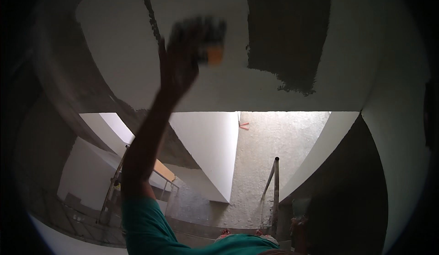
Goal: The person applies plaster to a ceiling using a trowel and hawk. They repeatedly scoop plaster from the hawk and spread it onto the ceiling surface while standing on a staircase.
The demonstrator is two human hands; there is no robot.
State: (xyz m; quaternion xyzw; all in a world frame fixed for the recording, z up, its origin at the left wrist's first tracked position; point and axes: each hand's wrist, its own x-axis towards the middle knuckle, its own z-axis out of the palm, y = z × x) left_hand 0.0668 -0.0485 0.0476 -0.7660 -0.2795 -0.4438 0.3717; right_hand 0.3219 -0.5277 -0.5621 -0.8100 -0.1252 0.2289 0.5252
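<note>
Grip: the left hand (179, 65) is raised overhead and closed around a trowel-like tool (208, 37), fingers wrapped at its near end. The tool is motion-blurred; a dark blade or pad and an orange part (handle or block, cannot tell which) show at its right end.

Tool position: up against the pale ceiling surface (219, 85), between a thin dark streak (151, 12) on the left and a large dark grey patch of wet plaster (288, 35) on the right. It sits near the patch but clear of it.

Arm: the forearm runs up from the lower left; a teal sleeve (146, 227) covers the upper arm and shoulder.

Right hand: not in the picture.

Below: the view drops past the ceiling edge into a stairwell. White angled wall faces (210, 149), a rough speckled grey floor (270, 163) lit brightly. A metal pole (275, 195) stands right of centre. Metal scaffold frame (114, 195) at lower left, with a tan board (163, 169) lying across it. A small orange scrap (244, 126) lies far off on the floor.

Right side of the shaft is in deep shadow; detail there is unreadable.
</note>
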